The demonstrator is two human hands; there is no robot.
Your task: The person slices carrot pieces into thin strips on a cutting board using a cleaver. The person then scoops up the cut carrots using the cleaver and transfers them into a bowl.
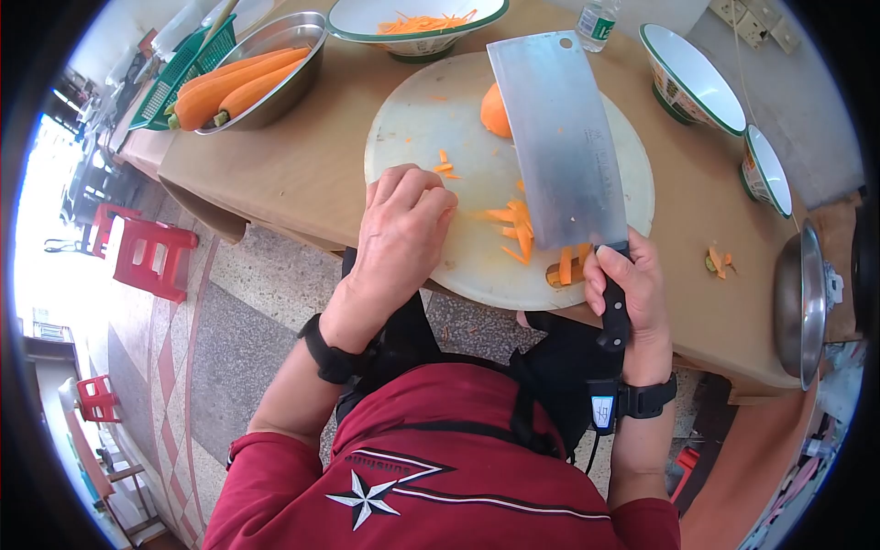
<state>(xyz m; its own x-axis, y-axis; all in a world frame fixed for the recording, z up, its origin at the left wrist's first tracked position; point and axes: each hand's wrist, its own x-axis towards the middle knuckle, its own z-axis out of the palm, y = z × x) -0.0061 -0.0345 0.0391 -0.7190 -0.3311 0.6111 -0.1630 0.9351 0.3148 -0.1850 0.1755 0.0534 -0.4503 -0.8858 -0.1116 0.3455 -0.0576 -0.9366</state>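
Note:
My right hand (634, 286) is wrapped round the black handle of a wide cleaver (564, 137), its blade lying flat-side up over the right part of a round white cutting board (412, 119). My left hand (403, 229) is over the board's left edge with its fingers curled together; whether anything is between them is hidden. Orange carrot strips (520, 227) lie between the hand and the blade, with a few smaller bits (444, 167) above my left fingers. A rounded carrot piece (495, 114) shows beside the blade's left edge. More strips lie near the cleaver's heel.
A metal bowl (314, 57) of whole carrots (240, 87) and a green basket (174, 78) stand at upper left. A bowl of shreds (417, 38) sits behind the board. Right are two white bowls (694, 81) (768, 170), carrot scraps (720, 262) and a metal basin (800, 307).

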